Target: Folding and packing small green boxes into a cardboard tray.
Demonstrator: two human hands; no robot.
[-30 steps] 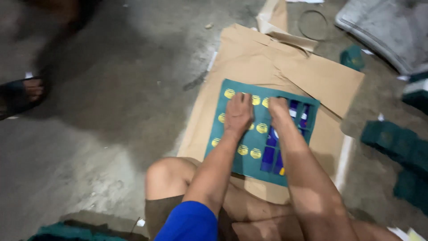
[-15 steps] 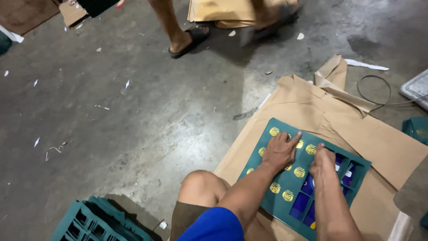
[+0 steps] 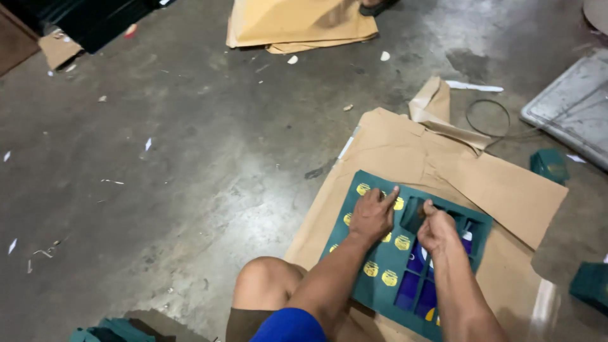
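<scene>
Head view: a concrete floor [image 3: 190, 164] is seen from above, with a bare knee [image 3: 263, 282] at the near edge.
Green sheet: a dark green printed sheet [image 3: 380, 259] with yellow round marks and blue panels is laid flat on brown paper [image 3: 405, 158], right of centre and near.
Left hand: the left hand [image 3: 373, 215] is laid palm down on the far left part of the green sheet, fingers [image 3: 391, 193] held close together and stretched toward the far edge.
Right hand: the right hand [image 3: 437, 231] is placed just right of the left one; its fingers are curled and pinch a small raised green flap [image 3: 413, 214] of the sheet.
Brown paper: one corner is crumpled and folded up at the far side.
Far side: a folded stack of brown cardboard [image 3: 297, 25] is seen on the floor, well apart from the hands.
Right side: a thin black loop of cord [image 3: 487, 117], a grey tray [image 3: 570, 107] and a small green box [image 3: 550, 164] are seen.
Near right: another green piece [image 3: 592, 285] is cut off by the edge.
Floor: white paper scraps are scattered on the left.
</scene>
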